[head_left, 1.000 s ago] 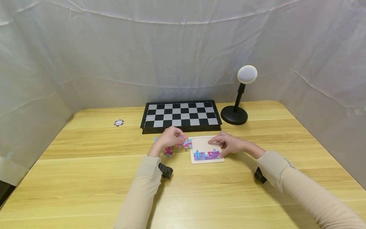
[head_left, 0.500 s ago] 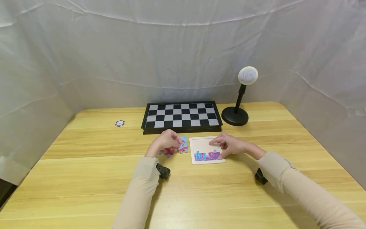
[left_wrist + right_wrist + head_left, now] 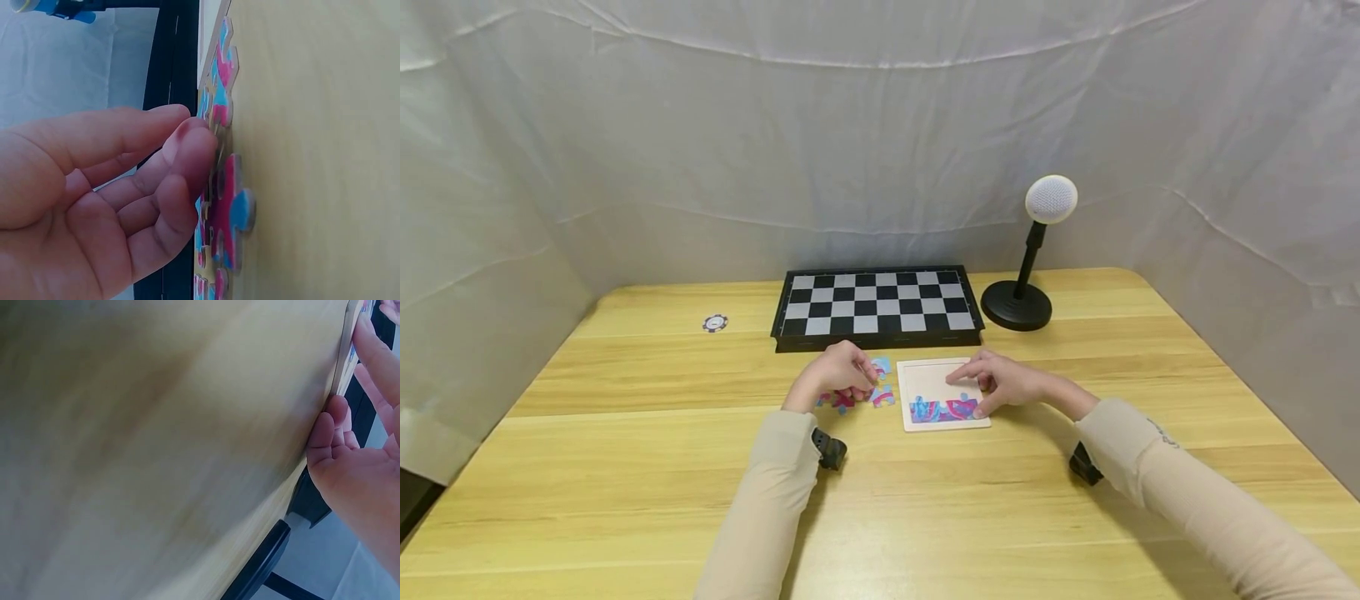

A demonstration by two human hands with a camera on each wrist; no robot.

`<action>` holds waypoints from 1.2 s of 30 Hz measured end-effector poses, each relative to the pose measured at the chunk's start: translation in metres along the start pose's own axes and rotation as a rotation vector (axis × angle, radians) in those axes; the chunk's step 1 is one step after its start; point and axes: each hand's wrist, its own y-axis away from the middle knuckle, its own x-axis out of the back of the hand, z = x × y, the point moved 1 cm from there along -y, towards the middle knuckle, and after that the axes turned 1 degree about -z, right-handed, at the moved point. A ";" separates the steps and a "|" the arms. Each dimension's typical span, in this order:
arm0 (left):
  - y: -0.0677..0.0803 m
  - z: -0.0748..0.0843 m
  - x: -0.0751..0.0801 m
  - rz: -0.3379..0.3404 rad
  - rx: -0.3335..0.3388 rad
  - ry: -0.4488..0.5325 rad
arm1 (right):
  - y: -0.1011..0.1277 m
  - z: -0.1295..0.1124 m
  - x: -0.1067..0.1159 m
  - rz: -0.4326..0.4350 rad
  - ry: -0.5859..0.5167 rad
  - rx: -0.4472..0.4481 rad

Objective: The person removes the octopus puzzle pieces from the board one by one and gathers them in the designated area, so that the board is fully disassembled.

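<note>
My left hand hovers low over loose jigsaw pieces left of a shallow wooden puzzle tray. Its fingers are loosely bent, the tips right at the pieces; no piece shows clearly between them. A pink and blue piece lies by the fingertips in the left wrist view. Near the tray lie another pink and blue piece and a light blue one. With thumb and extended index finger, my right hand rests on the tray's right side. Joined purple, blue and pink pieces fill the tray's near part.
Behind the tray lies a black-framed checkered board. A round white-headed stand with a black base stands at the back right. A poker chip lies at the left on the wooden table.
My left hand has drawn left from the tray's edge, and the piece it held there is down among the others. Two pieces near the tray have come apart. The right hand stays put.
</note>
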 end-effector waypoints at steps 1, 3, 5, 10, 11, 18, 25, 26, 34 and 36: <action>0.000 0.000 0.000 0.002 -0.001 0.001 | 0.000 0.000 0.000 -0.005 0.001 0.008; 0.000 0.001 0.000 0.007 -0.003 0.004 | -0.001 0.000 -0.001 -0.015 0.005 0.029; 0.000 0.002 0.000 0.014 -0.007 -0.001 | -0.001 0.000 -0.001 -0.025 0.008 0.047; 0.000 0.006 -0.002 0.020 -0.008 -0.012 | -0.002 0.002 -0.001 -0.053 0.003 0.069; 0.000 0.007 -0.003 0.018 -0.010 -0.013 | -0.002 0.002 -0.001 -0.059 -0.001 0.067; -0.002 0.016 -0.009 0.012 -0.059 -0.014 | -0.002 0.001 -0.001 -0.095 -0.024 0.063; -0.007 0.022 -0.016 -0.018 -0.136 -0.048 | -0.002 0.000 0.000 -0.108 -0.019 0.066; -0.007 0.023 -0.017 -0.023 -0.145 -0.053 | -0.002 0.000 0.000 -0.110 -0.020 0.065; -0.009 0.028 -0.023 -0.043 -0.159 -0.049 | -0.003 0.000 0.000 -0.119 -0.030 0.055; -0.009 0.029 -0.025 -0.053 -0.158 -0.042 | -0.004 0.000 0.000 -0.122 -0.033 0.051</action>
